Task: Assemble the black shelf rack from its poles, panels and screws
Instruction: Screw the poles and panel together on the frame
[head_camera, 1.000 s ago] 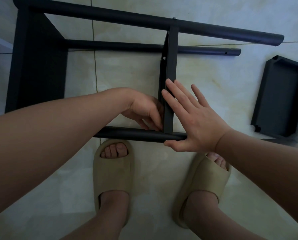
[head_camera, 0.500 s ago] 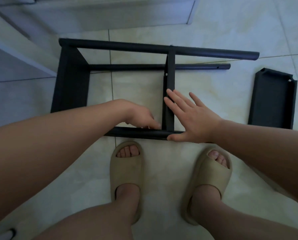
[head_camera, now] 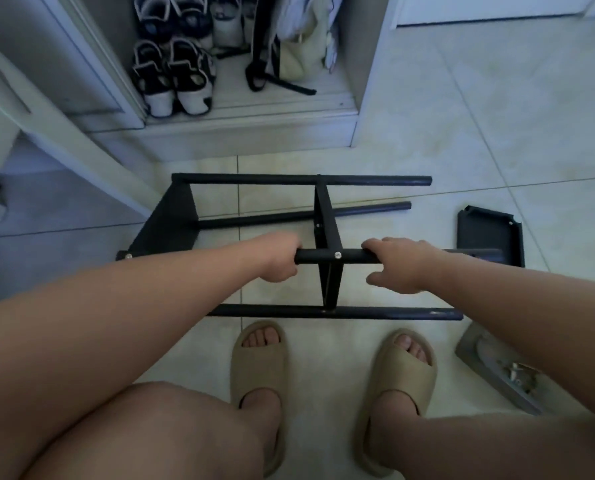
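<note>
Rack: the shelf rack lay on its side on the tiled floor, just in front of the person's slippers.
Left grip: the left hand had its fingers curled round the raised near pole, left of the middle panel.
Right grip: the right hand was clamped over the same pole, right of that panel, thumb below it.
Done: all four poles looked joined to the end panel on the left and to the middle panel. A pale screw head showed where the held pole crossed the middle panel.
Left to do: the poles' right ends were bare. A loose panel lay on the floor near them, unattached.
Hardware: a clear packet lay beside the right slipper, its contents too small to tell.
Judgement: roughly two thirds along. The last panel and its screws probably remained, then standing the rack upright.
</note>
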{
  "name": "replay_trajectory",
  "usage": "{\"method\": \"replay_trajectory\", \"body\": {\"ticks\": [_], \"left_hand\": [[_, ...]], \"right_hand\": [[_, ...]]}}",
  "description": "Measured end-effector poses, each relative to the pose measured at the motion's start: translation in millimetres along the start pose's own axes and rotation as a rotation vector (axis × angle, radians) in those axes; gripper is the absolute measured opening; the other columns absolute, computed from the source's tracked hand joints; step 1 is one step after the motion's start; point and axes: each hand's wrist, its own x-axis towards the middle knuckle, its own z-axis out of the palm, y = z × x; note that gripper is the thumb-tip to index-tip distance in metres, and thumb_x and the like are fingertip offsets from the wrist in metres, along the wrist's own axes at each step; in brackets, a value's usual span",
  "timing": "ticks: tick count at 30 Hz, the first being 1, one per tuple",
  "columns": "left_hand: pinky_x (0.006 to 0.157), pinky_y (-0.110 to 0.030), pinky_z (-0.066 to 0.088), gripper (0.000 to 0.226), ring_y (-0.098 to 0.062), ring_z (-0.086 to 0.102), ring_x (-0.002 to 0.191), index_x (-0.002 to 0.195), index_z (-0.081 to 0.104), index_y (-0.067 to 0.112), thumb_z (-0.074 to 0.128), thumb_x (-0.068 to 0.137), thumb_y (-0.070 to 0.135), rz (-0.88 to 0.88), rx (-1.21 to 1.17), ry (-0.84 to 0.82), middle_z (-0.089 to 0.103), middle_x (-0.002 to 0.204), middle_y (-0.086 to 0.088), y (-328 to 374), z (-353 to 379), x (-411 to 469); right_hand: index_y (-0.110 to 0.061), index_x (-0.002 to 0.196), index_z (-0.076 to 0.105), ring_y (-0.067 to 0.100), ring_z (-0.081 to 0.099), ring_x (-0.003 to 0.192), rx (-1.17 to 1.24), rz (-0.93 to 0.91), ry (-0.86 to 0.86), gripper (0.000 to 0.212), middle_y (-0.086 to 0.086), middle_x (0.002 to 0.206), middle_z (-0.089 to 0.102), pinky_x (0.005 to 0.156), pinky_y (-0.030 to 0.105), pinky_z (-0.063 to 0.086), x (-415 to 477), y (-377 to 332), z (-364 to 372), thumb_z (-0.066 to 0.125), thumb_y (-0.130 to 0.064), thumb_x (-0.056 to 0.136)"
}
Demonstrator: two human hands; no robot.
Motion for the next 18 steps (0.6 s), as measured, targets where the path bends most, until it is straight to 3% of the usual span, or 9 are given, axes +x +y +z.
{"method": "replay_trajectory", "body": {"ticks": [4, 7, 9, 13, 18], "left_hand": [[0.08, -0.039, 0.046, 0.011, -0.026, 0.059, 0.096, 0.102, 0.056, 0.024, 0.05, 0.096, 0.018, -0.102, -0.047, 0.163, 0.061, 0.101, -0.002, 13.8, -30.3, -17.7], [0.097, -0.051, 0.038, 0.02, -0.028, 0.053, 0.105, 0.106, 0.055, 0.029, 0.05, 0.093, 0.015, -0.185, -0.057, 0.298, 0.06, 0.106, 0.0, 23.2, -36.2, -31.1], [0.105, -0.06, 0.028, 0.024, -0.03, 0.048, 0.112, 0.108, 0.055, 0.031, 0.05, 0.094, 0.013, -0.232, -0.069, 0.357, 0.057, 0.109, 0.0, 27.8, -33.1, -37.0], [0.103, -0.065, 0.029, 0.026, -0.03, 0.043, 0.116, 0.112, 0.055, 0.032, 0.052, 0.096, 0.011, -0.271, -0.049, 0.454, 0.045, 0.124, -0.004, 29.2, -24.4, -42.3], [0.107, -0.078, 0.014, 0.035, -0.03, 0.04, 0.12, 0.115, 0.053, 0.03, 0.049, 0.095, 0.001, -0.288, -0.066, 0.52, 0.043, 0.126, -0.006, 21.8, -28.5, -30.1]], "right_hand": [[-0.031, 0.157, 0.022, 0.026, 0.03, 0.147, 0.035, 0.028, 0.207, 0.067, 0.0, 0.158, 0.036, 0.12, 0.054, 0.017, -17.3, 9.3, -16.1, 0.051, -0.048, 0.099], [-0.033, 0.16, 0.015, 0.022, 0.01, 0.155, 0.073, 0.028, 0.334, 0.07, -0.003, 0.166, 0.021, 0.122, 0.059, 0.0, -28.2, 9.1, -22.3, 0.044, -0.055, 0.101], [-0.035, 0.16, 0.012, 0.023, 0.003, 0.157, 0.058, 0.022, 0.393, 0.067, -0.002, 0.169, 0.014, 0.122, 0.059, -0.003, -30.5, 9.3, -21.7, 0.038, -0.058, 0.103], [-0.036, 0.161, 0.007, 0.026, -0.005, 0.157, 0.011, 0.017, 0.458, 0.066, -0.001, 0.171, 0.002, 0.123, 0.059, -0.004, -27.7, 9.6, -16.4, 0.029, -0.06, 0.103], [-0.033, 0.161, 0.001, 0.026, -0.007, 0.157, -0.016, 0.021, 0.522, 0.069, -0.001, 0.171, -0.002, 0.123, 0.059, -0.003, -14.3, 6.5, -17.5, 0.024, -0.062, 0.103]]}}
